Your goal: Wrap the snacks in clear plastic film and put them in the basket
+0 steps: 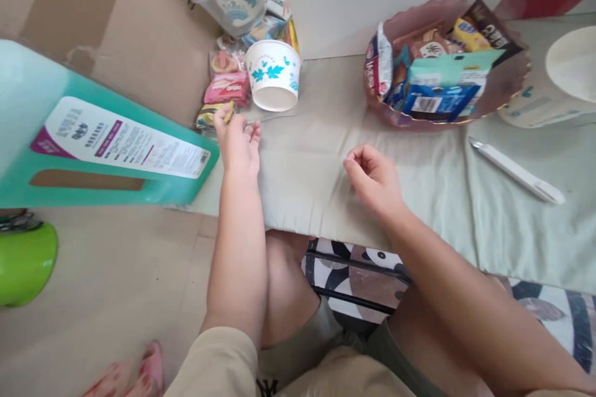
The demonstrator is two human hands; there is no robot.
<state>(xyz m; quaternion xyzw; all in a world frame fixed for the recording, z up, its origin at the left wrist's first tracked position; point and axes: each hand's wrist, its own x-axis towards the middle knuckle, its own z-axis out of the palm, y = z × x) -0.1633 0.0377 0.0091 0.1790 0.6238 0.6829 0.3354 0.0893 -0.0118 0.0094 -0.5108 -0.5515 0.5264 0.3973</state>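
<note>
My left hand [238, 139] reaches to the back left of the cloth-covered surface, its fingers on a small yellow snack packet [208, 116]. The fingers partly cover that packet. Beside them stands a white paper cup with blue leaf prints [274, 77], its pale round end facing me. A pink snack packet [226, 88] lies just behind the yellow one. Over the middle of the cloth, my right hand [375, 178] is loosely curled, with nothing visible in it. Behind it to the right sits a pink scalloped bowl [505, 99] filled with wrapped snacks.
A large green jug [186, 189] stands at the left against a cardboard box [153, 31]. A clear measuring cup [254, 18] holds another paper cup. To the right lie a white utility knife [516, 170] and a paper tub [549, 96]. The cloth's front edge is above my knees.
</note>
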